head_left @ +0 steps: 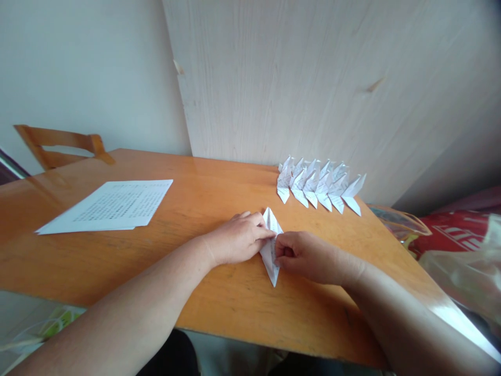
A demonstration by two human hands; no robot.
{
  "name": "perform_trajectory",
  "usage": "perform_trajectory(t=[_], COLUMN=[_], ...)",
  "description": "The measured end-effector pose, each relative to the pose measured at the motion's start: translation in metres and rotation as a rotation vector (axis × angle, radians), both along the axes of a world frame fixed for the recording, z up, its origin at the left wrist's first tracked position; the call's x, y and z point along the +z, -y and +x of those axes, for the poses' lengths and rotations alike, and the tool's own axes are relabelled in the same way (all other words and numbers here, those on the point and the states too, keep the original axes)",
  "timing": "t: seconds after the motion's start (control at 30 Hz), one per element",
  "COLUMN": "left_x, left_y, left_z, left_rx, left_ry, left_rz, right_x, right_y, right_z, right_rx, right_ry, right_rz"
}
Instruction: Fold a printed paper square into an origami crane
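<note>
A half-folded piece of white printed paper (pixel 271 256), shaped like a long diamond, lies on the orange wooden table (pixel 219 308) near its middle. My left hand (pixel 237 239) rests on the paper's left side with its fingers curled and pressing down. My right hand (pixel 303 256) is closed in a pinch on the paper's right edge. Both hands touch the same folded piece.
A row of several finished folded paper pieces (pixel 319 185) leans together at the table's back by a pale wood panel (pixel 313 78). A stack of printed sheets (pixel 111 206) lies at the left. A wooden chair (pixel 62 143) stands behind; plastic bags (pixel 457 245) sit at the right.
</note>
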State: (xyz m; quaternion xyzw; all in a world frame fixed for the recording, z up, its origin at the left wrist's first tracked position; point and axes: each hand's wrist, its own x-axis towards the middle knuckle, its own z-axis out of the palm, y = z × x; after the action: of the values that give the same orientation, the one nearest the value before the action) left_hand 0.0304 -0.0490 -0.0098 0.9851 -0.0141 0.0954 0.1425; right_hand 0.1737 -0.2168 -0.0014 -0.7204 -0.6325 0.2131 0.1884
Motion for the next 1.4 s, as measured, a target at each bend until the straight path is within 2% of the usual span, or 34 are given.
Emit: perform_trajectory(t=[0.37,0.67,1.4], left_x=[0.006,0.018,0.017], left_y=[-0.003,0.0,0.001], left_z=[-0.002,-0.005,-0.006], left_rx=[0.005,0.026,0.012], left_ry=[-0.108,-0.226,-0.234], left_rz=[-0.049,-0.06,-0.026], right_x=[-0.002,0.001,0.007], right_y=[-0.005,-0.005,0.001], right_z=[-0.01,-0.009,-0.011], right_rx=[-0.086,-0.042,-0.008], right_ry=[0.069,0.048,0.067], right_rz=[-0.035,-0.073,-0.096])
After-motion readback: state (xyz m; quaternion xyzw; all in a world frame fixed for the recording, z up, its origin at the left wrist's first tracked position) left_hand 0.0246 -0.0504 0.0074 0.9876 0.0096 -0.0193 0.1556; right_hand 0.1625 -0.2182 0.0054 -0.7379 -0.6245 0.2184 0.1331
